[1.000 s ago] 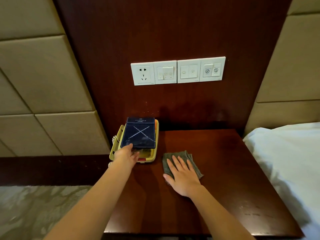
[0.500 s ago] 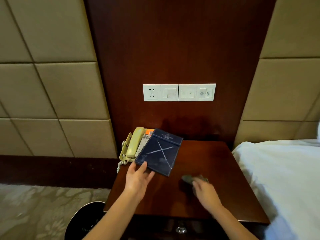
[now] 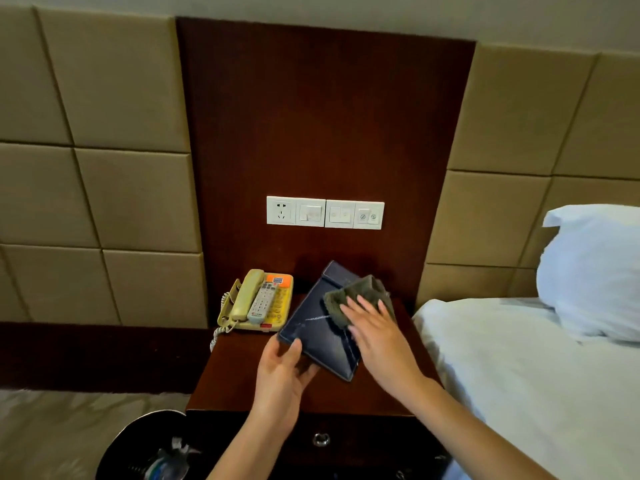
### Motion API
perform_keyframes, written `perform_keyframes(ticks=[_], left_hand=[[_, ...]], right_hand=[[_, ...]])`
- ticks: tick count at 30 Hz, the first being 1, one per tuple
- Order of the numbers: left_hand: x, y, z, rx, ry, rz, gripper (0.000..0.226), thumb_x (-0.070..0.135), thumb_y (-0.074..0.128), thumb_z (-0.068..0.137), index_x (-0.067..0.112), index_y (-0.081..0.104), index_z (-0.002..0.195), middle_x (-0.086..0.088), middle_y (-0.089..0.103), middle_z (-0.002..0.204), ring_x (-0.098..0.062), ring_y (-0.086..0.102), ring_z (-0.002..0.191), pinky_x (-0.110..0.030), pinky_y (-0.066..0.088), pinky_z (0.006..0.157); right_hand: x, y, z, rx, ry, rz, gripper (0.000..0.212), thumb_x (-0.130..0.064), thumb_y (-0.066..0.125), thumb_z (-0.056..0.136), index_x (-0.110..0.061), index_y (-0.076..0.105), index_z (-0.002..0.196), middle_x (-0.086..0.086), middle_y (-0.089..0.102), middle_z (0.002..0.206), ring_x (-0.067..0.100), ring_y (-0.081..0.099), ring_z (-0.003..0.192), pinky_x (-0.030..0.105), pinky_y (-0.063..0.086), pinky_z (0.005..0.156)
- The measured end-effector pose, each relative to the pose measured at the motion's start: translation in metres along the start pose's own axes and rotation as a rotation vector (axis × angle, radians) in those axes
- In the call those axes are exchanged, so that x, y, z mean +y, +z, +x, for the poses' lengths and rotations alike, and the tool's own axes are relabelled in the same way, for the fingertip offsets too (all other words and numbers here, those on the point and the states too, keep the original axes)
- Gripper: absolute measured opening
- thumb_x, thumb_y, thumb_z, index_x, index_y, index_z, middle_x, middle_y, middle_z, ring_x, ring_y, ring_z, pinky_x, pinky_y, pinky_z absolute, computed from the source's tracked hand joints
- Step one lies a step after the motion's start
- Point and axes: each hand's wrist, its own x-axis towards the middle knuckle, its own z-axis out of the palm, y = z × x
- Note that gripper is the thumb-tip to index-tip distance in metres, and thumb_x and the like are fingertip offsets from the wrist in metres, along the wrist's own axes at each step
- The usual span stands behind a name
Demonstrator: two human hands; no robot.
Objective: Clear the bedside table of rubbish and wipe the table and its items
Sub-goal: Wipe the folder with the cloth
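A dark blue folder (image 3: pixel 317 336) with white scratch lines is held tilted above the dark wooden bedside table (image 3: pixel 239 382). My left hand (image 3: pixel 282 372) grips its near lower edge. My right hand (image 3: pixel 375 332) presses a grey-green cloth (image 3: pixel 353 296) flat against the folder's upper right part. A yellow telephone (image 3: pixel 258 301) with its handset and a white remote control (image 3: pixel 262 302) lying on it stands at the table's back left.
A black waste bin (image 3: pixel 138 448) with rubbish in it stands on the floor at the table's left front. A white bed (image 3: pixel 519 375) with a pillow (image 3: pixel 592 271) borders the table on the right. Sockets and switches (image 3: pixel 325 212) are on the wooden wall panel.
My left hand lifted the folder off the telephone and brought it over the table. My right hand picked the cloth up from the table and put it on the folder. The view pulled back.
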Motion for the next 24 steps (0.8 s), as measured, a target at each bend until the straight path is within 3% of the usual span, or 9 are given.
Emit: perform_keyframes(ticks=[2,4,6,9,12,16,20,22,24], left_hand=[[0.001,0.0,-0.002,0.009,0.014,0.006,0.029,0.005,0.045,0.097,0.011,0.052,0.124,-0.012,0.063,0.119,-0.027,0.061,0.108,-0.033,0.057,0.072],[0.002,0.0,-0.002,0.031,0.013,0.005,0.026,0.005,0.042,0.098,0.012,0.055,0.119,-0.016,0.063,0.118,-0.028,0.063,0.104,-0.032,0.058,0.068],[0.004,-0.001,-0.001,0.059,0.008,-0.002,0.025,0.006,0.04,0.099,0.009,0.056,0.118,-0.022,0.062,0.118,-0.033,0.062,0.104,-0.04,0.055,0.081],[0.01,-0.002,-0.003,0.058,-0.002,0.001,0.027,0.009,0.039,0.1,0.008,0.054,0.122,-0.022,0.062,0.119,-0.036,0.06,0.11,-0.049,0.047,0.094],[0.02,0.0,-0.003,0.046,-0.008,-0.033,0.026,0.01,0.038,0.1,0.01,0.054,0.121,-0.018,0.064,0.114,-0.031,0.062,0.102,-0.041,0.053,0.077],[0.031,0.0,-0.005,0.007,0.019,-0.074,0.024,0.007,0.038,0.099,0.015,0.057,0.113,-0.011,0.066,0.108,-0.024,0.064,0.096,-0.028,0.058,0.06],[0.031,-0.007,-0.016,-0.038,0.029,-0.056,0.026,0.004,0.04,0.098,0.018,0.057,0.112,-0.007,0.072,0.103,-0.025,0.069,0.095,-0.03,0.059,0.065],[0.03,-0.009,-0.018,-0.048,0.032,-0.046,0.026,0.004,0.041,0.097,0.016,0.056,0.115,-0.008,0.071,0.106,-0.025,0.068,0.098,-0.031,0.06,0.069],[0.031,-0.008,-0.015,-0.039,0.047,-0.049,0.026,0.004,0.041,0.097,0.016,0.056,0.114,-0.009,0.071,0.106,-0.026,0.068,0.098,-0.032,0.06,0.071]], right_hand=[[-0.016,0.003,-0.017,-0.01,-0.017,0.08,0.049,-0.032,0.028,0.098,-0.016,0.044,0.142,-0.004,0.038,0.149,0.004,0.018,0.14,0.03,0.007,0.119],[-0.036,0.012,-0.034,0.007,-0.13,0.022,0.046,-0.03,0.035,0.094,-0.019,0.055,0.133,-0.005,0.05,0.141,0.006,0.033,0.136,0.039,0.026,0.114],[-0.053,0.017,-0.049,-0.029,-0.302,-0.093,0.043,-0.03,0.038,0.091,-0.023,0.061,0.126,-0.008,0.058,0.133,0.008,0.044,0.131,0.037,0.036,0.109],[-0.045,0.007,-0.044,-0.027,-0.45,-0.211,0.039,-0.029,0.039,0.093,-0.023,0.059,0.127,-0.01,0.058,0.133,0.007,0.043,0.132,0.032,0.028,0.115],[-0.039,-0.005,-0.031,0.0,-0.511,-0.252,0.038,-0.027,0.041,0.097,-0.021,0.055,0.132,-0.007,0.054,0.137,0.008,0.038,0.136,0.031,0.021,0.117],[-0.037,-0.015,-0.014,0.07,-0.435,-0.176,0.039,-0.027,0.038,0.099,-0.016,0.053,0.134,-0.003,0.052,0.14,0.009,0.037,0.136,0.032,0.024,0.116],[-0.021,-0.033,0.007,0.085,-0.214,-0.1,0.055,-0.038,0.014,0.104,-0.013,0.053,0.134,0.001,0.053,0.139,0.007,0.037,0.133,0.031,0.023,0.116],[-0.024,-0.03,0.008,0.08,-0.18,-0.102,0.051,-0.036,0.018,0.104,-0.014,0.052,0.135,0.001,0.051,0.14,0.008,0.033,0.134,0.034,0.024,0.116],[-0.04,-0.022,0.004,0.113,-0.169,-0.136,0.044,-0.03,0.03,0.099,-0.016,0.053,0.134,0.001,0.05,0.14,0.012,0.035,0.134,0.046,0.028,0.111]])
